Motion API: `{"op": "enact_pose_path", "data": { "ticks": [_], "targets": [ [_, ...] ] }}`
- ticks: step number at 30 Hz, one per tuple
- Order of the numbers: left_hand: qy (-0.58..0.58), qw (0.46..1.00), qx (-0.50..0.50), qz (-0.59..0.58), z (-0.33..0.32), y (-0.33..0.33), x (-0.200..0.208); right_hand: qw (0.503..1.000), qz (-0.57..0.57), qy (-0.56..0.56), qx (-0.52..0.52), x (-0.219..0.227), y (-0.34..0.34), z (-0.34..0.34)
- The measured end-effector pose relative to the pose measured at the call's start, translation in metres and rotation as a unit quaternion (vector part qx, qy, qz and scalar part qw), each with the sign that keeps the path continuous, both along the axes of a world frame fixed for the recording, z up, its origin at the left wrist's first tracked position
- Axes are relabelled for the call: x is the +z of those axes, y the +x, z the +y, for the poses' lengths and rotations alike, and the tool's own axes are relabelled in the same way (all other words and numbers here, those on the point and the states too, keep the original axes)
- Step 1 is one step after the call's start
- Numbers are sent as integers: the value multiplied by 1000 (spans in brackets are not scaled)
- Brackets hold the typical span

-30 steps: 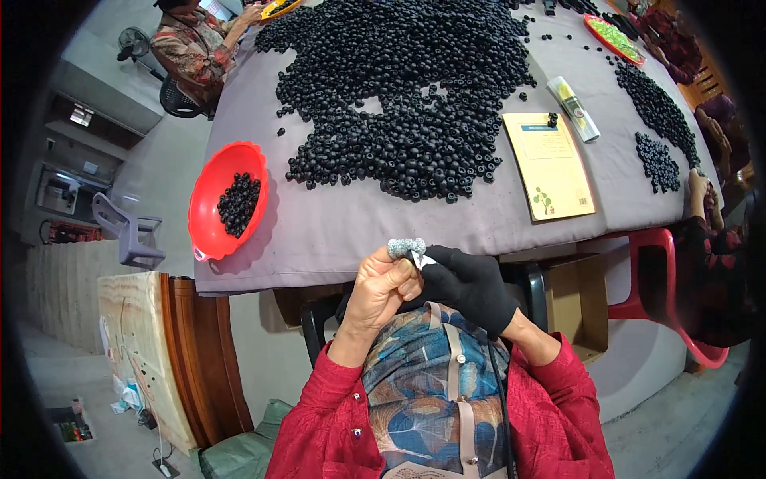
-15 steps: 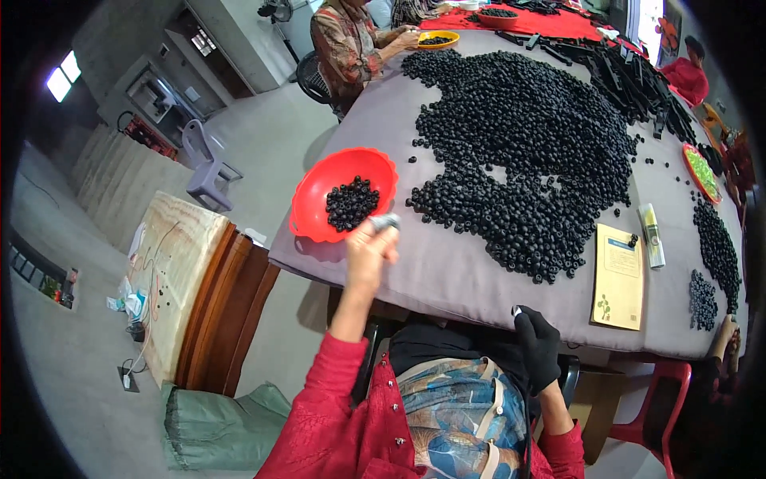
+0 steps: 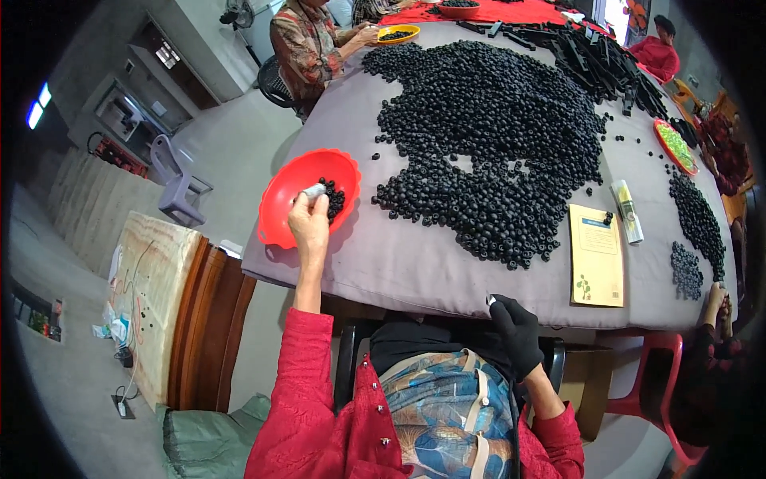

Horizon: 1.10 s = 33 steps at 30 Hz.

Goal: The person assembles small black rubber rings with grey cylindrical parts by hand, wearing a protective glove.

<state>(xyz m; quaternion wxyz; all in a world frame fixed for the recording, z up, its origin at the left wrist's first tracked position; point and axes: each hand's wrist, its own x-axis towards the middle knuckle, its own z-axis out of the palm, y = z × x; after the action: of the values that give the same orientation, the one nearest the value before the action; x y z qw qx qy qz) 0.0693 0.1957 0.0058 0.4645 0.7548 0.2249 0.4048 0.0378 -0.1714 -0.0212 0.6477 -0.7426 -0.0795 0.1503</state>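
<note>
My left hand [image 3: 309, 223] is stretched out over the red bowl [image 3: 292, 194] and pinches a small grey-white piece [image 3: 313, 191] at the bowl's inner side. Several small black round parts [image 3: 333, 197] lie in that bowl. My right hand [image 3: 515, 329], in a black glove, stays at the table's near edge by my chest with a tiny pale bit at its fingertip. A large heap of the same black round parts [image 3: 487, 136] covers the middle of the grey-clothed table [image 3: 415, 263].
A yellow card [image 3: 597, 255] and a pale tube [image 3: 627, 211] lie right of the heap, with smaller black piles [image 3: 696, 223] beyond. Another person [image 3: 307, 44] sits at the far left with a yellow bowl [image 3: 396, 34]. Wooden boards [image 3: 171, 303] stand left of me.
My left hand left the right hand, reached out to the left and now sits over the red bowl with the small piece. My gloved right hand stayed by the table edge.
</note>
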Motion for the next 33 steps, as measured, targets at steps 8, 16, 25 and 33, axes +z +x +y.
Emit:
{"op": "enact_pose_path", "data": {
  "ticks": [8,16,25,33],
  "targets": [
    [81,970,-198,119,-104,31,-58,1000,-3,7,16,-4,-3,-1],
    [262,918,-125,269,-127,63,-67,1000,-12,-14,5,-3,0,-1],
    [326,899,-142,255,-114,57,-75,1000,-7,-8,7,-8,-1,-4],
    [-520,727,-442,75,-159,-17,-45,999,-27,5,26,-1,-1,-4]
  ]
}}
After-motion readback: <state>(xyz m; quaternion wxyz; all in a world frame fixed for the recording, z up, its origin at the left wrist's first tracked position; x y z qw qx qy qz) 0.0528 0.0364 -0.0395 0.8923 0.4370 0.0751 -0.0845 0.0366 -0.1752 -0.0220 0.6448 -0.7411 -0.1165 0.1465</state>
